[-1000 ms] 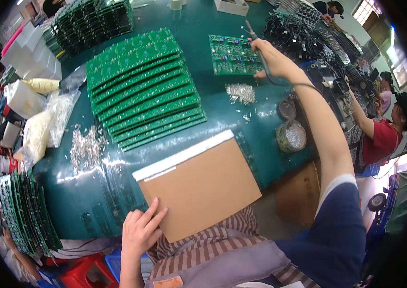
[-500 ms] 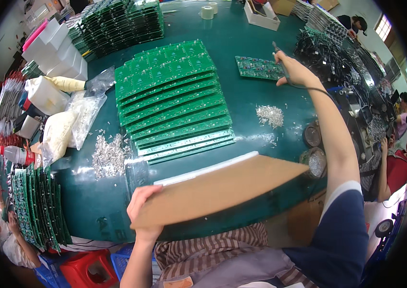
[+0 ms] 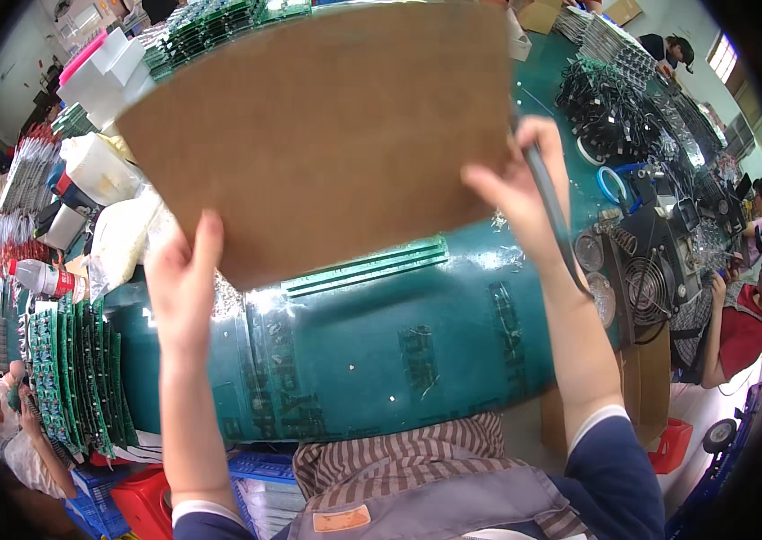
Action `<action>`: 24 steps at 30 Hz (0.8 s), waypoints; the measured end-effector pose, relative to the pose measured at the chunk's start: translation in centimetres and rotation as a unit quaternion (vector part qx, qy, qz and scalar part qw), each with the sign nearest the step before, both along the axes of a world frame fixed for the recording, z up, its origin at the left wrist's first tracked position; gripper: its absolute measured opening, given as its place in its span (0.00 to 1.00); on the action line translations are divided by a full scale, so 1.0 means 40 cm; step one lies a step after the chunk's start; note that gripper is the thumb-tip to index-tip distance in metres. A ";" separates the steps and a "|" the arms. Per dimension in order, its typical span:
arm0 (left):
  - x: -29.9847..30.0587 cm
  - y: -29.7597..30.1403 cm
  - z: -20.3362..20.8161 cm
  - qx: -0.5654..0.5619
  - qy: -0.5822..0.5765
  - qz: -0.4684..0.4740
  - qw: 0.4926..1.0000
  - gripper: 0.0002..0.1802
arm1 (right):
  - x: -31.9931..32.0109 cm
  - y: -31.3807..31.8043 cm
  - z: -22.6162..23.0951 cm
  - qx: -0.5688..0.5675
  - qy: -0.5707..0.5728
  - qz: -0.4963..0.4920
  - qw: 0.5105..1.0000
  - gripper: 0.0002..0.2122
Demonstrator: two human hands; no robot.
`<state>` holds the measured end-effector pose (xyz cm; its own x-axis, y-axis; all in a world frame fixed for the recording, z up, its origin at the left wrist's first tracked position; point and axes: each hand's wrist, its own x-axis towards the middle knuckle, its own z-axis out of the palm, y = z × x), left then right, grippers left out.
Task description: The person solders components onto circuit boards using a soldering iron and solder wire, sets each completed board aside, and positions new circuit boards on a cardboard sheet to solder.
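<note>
A large brown board (image 3: 327, 144), flat and thin, is held up and tilted over the table. My left hand (image 3: 185, 283) grips its lower left corner, thumb on the near face. At its right edge is my right hand (image 3: 534, 193), thumb also on the near face. A soldering iron with a thick dark cord (image 3: 550, 198) is in the right hand too; the cord runs along my forearm, and the tip cannot be made out. Below the board's lower edge show the ends of stacked green circuit boards (image 3: 367, 268); the rest of that stack is hidden.
Small silvery parts (image 3: 228, 301) lie beside the stack. Upright circuit boards (image 3: 75, 378), a bottle (image 3: 44, 277) and white bags (image 3: 125, 238) stand left. On the right are black cables (image 3: 610, 117), a fan (image 3: 649, 286) and round tins (image 3: 590, 252). Other people sit at both sides.
The brown board has risen from the near table edge, away from me, and now covers most of the circuit-board stack. My right hand, formerly apart from it, is at its right edge.
</note>
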<state>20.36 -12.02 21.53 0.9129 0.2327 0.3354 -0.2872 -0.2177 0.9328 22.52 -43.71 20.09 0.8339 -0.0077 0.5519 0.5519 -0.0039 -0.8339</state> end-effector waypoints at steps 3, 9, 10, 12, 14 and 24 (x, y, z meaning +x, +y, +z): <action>0.130 0.040 0.106 0.113 0.080 -0.032 0.990 0.22 | 0.157 0.047 0.048 0.108 0.017 -0.028 0.994 0.24; 0.352 0.101 0.075 0.156 0.140 -0.053 0.976 0.30 | 0.437 0.083 -0.013 0.017 0.111 -0.107 0.988 0.27; 0.377 0.099 0.059 0.130 0.151 -0.072 0.977 0.31 | 0.451 0.079 -0.019 -0.010 0.111 -0.134 0.985 0.27; 0.413 0.098 0.039 0.138 0.159 -0.073 0.975 0.31 | 0.474 0.067 -0.024 -0.038 0.112 -0.161 0.980 0.27; 0.436 0.093 0.028 0.171 0.195 -0.069 0.963 0.31 | 0.487 0.050 -0.028 -0.075 0.129 -0.160 0.976 0.27; 0.473 0.118 -0.011 0.202 0.253 -0.040 0.945 0.34 | 0.486 0.077 -0.049 -0.145 0.173 -0.192 0.955 0.28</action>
